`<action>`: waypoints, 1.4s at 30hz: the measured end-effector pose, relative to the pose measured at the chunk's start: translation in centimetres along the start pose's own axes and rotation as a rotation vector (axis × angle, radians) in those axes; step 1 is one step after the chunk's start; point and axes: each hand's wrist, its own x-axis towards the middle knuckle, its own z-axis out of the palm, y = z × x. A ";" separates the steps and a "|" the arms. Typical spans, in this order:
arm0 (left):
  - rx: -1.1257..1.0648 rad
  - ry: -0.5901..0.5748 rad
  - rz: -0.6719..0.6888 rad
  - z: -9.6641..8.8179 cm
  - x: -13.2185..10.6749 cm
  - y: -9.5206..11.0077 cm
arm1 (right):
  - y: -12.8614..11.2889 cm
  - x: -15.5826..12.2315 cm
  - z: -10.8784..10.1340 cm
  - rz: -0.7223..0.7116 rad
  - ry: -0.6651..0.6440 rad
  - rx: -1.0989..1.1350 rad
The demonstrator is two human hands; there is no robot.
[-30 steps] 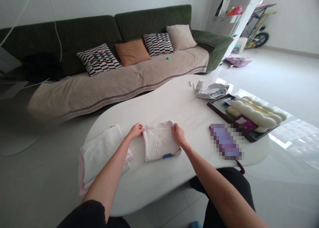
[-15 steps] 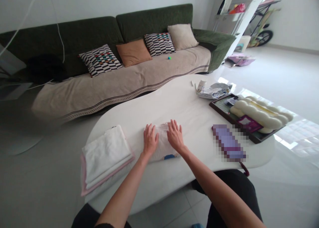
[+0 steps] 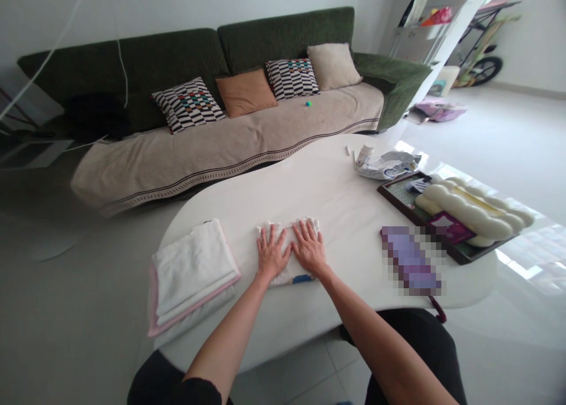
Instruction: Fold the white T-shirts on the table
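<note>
A long dark-green fabric sofa (image 3: 283, 36) is standing behind the rounded white table (image 3: 247, 198). On the table's right, a brown-rimmed rectangular tray (image 3: 403, 210) is carrying a puffy cream box (image 3: 473, 208). A folded stack of white and pink cloths (image 3: 194, 266) is lying at the left, perhaps limiting room on that side. Between stack and tray, a folded white cloth (image 3: 288, 272) with a blue patch (image 3: 303, 279) is lying flat. It is looking light, soft and limp — hard to damage, easy to unfold — so its doubled edges are offering the surest hold. A slim, pixelated purple object (image 3: 413, 263) is lying apart to its right. The left hand (image 3: 270, 253) and right hand (image 3: 308, 250) are resting palms down on the cloth, fingers spread, gripping nothing.
</note>
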 end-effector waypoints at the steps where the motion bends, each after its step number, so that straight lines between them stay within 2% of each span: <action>1: 0.001 0.002 -0.008 0.0 -0.4 0.1 | 0.0 -0.2 0.0 -0.009 -0.010 -0.001; 4: 0.019 0.006 -0.040 0.2 -2.1 0.8 | 0.3 -1.1 -0.3 -0.059 -0.055 -0.010; 7: 0.038 -0.023 -0.094 -0.1 -3.1 1.5 | 0.6 -1.6 -1.3 -0.092 -0.164 -0.022; 9: 0.012 -0.108 -0.122 -1.0 -3.0 1.6 | 0.5 -1.8 -2.6 -0.085 -0.247 -0.030; 11: -0.048 -0.172 -0.141 -2.3 -3.0 1.2 | 0.0 -2.7 -4.0 -0.094 -0.276 -0.035; 13: -0.120 -0.114 -0.186 -3.6 -3.6 0.5 | -0.9 -4.4 -5.2 -0.174 -0.275 -0.010; 15: -0.209 -0.002 -0.299 -4.4 -5.2 -0.2 | -2.2 -6.8 -5.7 -0.299 -0.296 0.045; 17: -0.366 0.041 -0.464 -4.6 -7.1 -0.5 | -3.9 -9.1 -5.7 -0.360 -0.325 0.082; 19: -0.591 0.011 -0.637 -4.4 -8.7 -0.3 | -5.7 -10.6 -5.5 -0.307 -0.312 0.070; 21: -0.777 -0.031 -0.739 -4.3 -9.4 0.2 | -7.5 -11.0 -5.3 -0.203 -0.267 0.050; 23: -0.880 -0.086 -0.770 -4.4 -9.3 0.8 | -9.0 -10.8 -5.4 -0.107 -0.230 0.071; 26: -0.979 -0.170 -0.771 -5.6 -8.4 1.4 | -10.4 -9.9 -6.0 0.085 -0.202 0.251; 29: -1.079 -0.270 -0.734 -7.6 -7.6 1.6 | -10.2 -8.4 -6.8 0.240 -0.174 0.432; 31: -1.150 -0.328 -0.655 -9.0 -7.2 1.6 | -9.4 -6.9 -7.7 0.271 -0.152 0.504; 32: -1.169 -0.319 -0.619 -9.5 -7.0 1.6 | -8.9 -5.9 -8.2 0.279 -0.136 0.548; 34: -1.149 -0.214 -0.602 -10.4 -6.6 1.4 | -8.0 -3.7 -9.6 0.285 -0.094 0.651; 36: -1.103 -0.100 -0.654 -10.7 -6.4 1.3 | -7.1 -1.6 -11.3 0.279 -0.053 0.760; 38: -1.102 -0.080 -0.702 -10.5 -6.2 1.3 | -6.1 -0.1 -12.9 0.274 -0.022 0.863; 40: -1.136 -0.094 -0.700 -9.8 -6.3 1.5 | -4.6 0.2 -13.9 0.281 0.006 0.943; 42: -1.139 -0.076 -0.640 -8.6 -6.4 1.8 | -2.7 -0.8 -14.0 0.317 0.031 0.982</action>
